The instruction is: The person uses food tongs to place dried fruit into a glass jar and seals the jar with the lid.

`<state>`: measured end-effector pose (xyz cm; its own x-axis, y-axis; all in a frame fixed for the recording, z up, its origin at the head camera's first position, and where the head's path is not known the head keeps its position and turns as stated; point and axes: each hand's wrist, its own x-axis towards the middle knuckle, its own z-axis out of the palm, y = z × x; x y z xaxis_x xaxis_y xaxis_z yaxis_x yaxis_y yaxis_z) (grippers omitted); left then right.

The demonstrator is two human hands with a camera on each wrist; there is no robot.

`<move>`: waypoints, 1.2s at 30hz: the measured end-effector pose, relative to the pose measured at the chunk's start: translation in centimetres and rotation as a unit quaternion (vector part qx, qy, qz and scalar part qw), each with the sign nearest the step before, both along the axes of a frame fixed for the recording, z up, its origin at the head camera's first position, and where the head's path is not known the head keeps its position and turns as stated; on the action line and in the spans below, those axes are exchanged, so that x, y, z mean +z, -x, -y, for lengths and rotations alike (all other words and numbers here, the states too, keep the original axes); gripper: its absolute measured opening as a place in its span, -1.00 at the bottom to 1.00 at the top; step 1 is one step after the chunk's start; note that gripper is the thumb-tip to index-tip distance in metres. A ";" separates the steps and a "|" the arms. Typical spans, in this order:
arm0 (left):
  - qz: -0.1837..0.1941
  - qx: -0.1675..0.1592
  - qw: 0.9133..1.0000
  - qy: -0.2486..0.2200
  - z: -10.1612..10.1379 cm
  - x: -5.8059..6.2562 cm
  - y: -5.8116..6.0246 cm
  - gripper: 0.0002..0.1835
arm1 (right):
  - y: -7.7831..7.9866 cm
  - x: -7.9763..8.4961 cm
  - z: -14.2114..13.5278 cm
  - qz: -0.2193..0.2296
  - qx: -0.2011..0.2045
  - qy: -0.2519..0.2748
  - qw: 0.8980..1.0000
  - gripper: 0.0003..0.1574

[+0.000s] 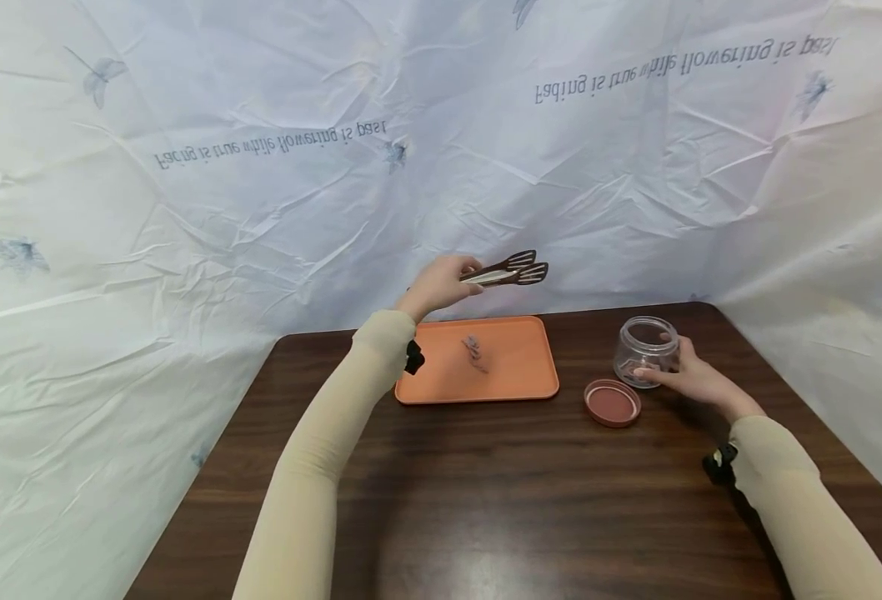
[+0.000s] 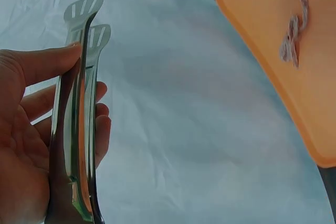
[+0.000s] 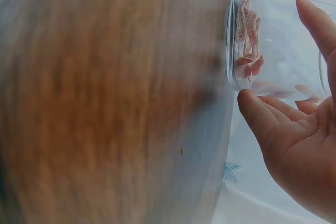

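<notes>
My left hand (image 1: 439, 286) grips a pair of slotted metal tongs (image 1: 519, 268) in the air above the far edge of an orange tray (image 1: 441, 389). In the left wrist view the thumb presses one arm of the tongs (image 2: 79, 124), with fingers behind the other; their slotted ends stand apart, nothing between them. On the tray lies a small twisted greyish-pink strip of food (image 1: 474, 353). At the right, my right hand (image 1: 699, 382) holds a clear jar (image 1: 645, 354), thumb and fingers around its side. Pinkish-brown strips (image 3: 248, 40) lie at the bottom of the jar.
A round reddish lid (image 1: 613, 403) lies just in front of the jar, between it and the tray. Everything stands toward the far side of a dark wooden table (image 1: 516, 492). A white printed sheet (image 1: 321, 208) hangs behind and around the table.
</notes>
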<state>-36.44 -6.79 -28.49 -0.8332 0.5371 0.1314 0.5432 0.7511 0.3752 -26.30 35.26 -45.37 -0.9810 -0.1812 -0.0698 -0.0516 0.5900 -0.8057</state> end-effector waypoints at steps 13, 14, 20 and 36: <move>0.004 0.035 0.999 -0.015 3.5 0.6 -0.5 -0.51 | 0.2 -0.2 -0.2 0.004 0.005 0.002 1.000 0.35; 0.007 0.039 0.999 -0.018 3.8 0.4 -0.6 -0.50 | 0.2 -0.2 -0.2 0.004 0.005 0.001 1.000 0.34; 0.021 0.061 0.997 -0.033 6.1 -0.7 -1.0 -0.44 | 0.3 -0.3 -0.3 0.007 0.004 -0.001 1.000 0.34; 0.027 0.085 0.995 -0.050 10.2 -4.5 -2.9 -0.30 | 0.5 -0.2 -0.4 0.012 0.006 -0.001 1.000 0.35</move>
